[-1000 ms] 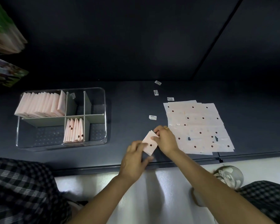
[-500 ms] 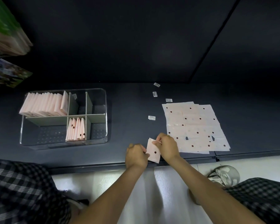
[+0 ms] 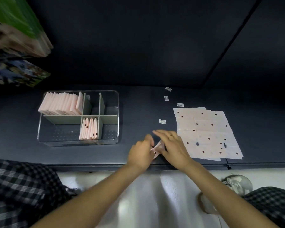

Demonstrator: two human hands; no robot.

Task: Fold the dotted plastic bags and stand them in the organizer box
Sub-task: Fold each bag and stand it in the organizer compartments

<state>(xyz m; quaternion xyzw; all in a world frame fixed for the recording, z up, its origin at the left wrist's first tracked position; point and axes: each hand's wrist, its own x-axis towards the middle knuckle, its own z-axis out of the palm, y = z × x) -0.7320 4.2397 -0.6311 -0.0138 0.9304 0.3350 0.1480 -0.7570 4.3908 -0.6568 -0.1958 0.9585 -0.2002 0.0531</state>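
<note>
Dark shelf top: left hand (image 3: pixel 141 153) pinches a half-folded dotted bag (image 3: pixel 157 149) while the right hand (image 3: pixel 174 148) presses it with straight fingers, the organizer box (image 3: pixel 117 96) to their left part-filled, flat bags (image 3: pixel 206 134) beside the right fingers unfolded.

1. A dark blue-grey surface (image 3: pixel 138 109) carries everything; a seam crosses its near right part.
2. On its left stands a clear organizer box (image 3: pixel 117 112) with grey dividers; folded pink bags stand in its far left compartment and in a near middle one.
3. On the right lies a flat stack of pink dotted bags (image 3: pixel 206 132), edges fanned unevenly; its near edge lies close to the front lip.
4. Four small white labels (image 3: pixel 162 121) lie scattered between the box and the stack; three sit toward the far side, one nearer the middle.
</note>
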